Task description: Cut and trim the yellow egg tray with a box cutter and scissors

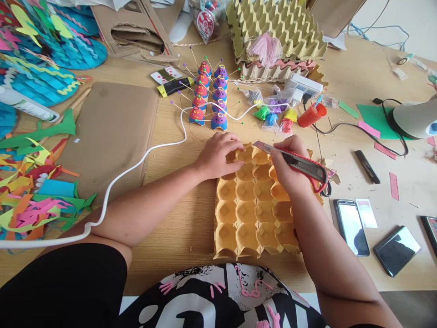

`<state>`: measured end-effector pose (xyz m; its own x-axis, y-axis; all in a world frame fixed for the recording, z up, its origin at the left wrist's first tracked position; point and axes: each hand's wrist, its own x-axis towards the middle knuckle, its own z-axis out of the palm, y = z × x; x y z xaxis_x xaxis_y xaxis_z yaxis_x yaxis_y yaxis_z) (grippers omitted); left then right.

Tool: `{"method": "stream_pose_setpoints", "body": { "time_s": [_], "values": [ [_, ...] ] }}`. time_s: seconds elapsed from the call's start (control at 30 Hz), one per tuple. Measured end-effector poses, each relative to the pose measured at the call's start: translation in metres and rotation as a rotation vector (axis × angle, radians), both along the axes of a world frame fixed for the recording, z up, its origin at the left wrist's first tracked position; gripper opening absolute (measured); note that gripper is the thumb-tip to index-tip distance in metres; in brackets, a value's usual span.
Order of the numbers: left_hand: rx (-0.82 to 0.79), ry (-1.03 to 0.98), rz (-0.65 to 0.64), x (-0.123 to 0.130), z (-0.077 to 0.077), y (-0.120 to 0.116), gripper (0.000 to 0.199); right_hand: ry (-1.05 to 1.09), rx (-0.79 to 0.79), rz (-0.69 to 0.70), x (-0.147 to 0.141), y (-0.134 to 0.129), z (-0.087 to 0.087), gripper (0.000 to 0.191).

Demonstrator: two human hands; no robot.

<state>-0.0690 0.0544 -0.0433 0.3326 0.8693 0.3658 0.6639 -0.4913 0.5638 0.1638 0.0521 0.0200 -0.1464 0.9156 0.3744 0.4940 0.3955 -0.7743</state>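
The yellow egg tray lies below both hands' fingers, extending toward the wearer; the left hand rests, fingers apart, at its far-left corner. The right hand has fingers clamped on a utility knife, long axis slanting, blade toward the left fingers.

The left hand arches loosely; the right hand clenches.

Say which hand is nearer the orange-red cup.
Right. The right hand is just nearside of the orange-red cup, slightly left; the left hand is much farther left.
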Motion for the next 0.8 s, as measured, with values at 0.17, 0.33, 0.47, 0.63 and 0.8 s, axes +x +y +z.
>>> {"method": "stream_pose_setpoints", "body": {
  "time_s": [0.17,0.33,0.47,0.63,0.8],
  "values": [
    [-0.016,0.008,0.003,0.0,0.001,0.0,0.033,-0.184,0.096,0.048,-0.003,-0.012,0.006,0.011],
    [-0.012,0.006,0.0,0.0,0.001,0.0,0.035,-0.364,0.19,0.088,-0.002,-0.009,0.0,0.008],
    [-0.031,0.0,0.008,0.0,0.001,0.0,0.034,-0.426,0.219,0.096,-0.001,-0.004,-0.008,0.01],
    [-0.022,0.006,0.006,0.001,0.002,0.0,0.033,-0.389,0.147,0.106,-0.001,-0.004,-0.004,0.009],
    [-0.018,0.004,0.003,0.0,0.001,0.001,0.034,-0.417,0.2,0.093,-0.001,-0.006,0.001,0.009]
  ]
}}
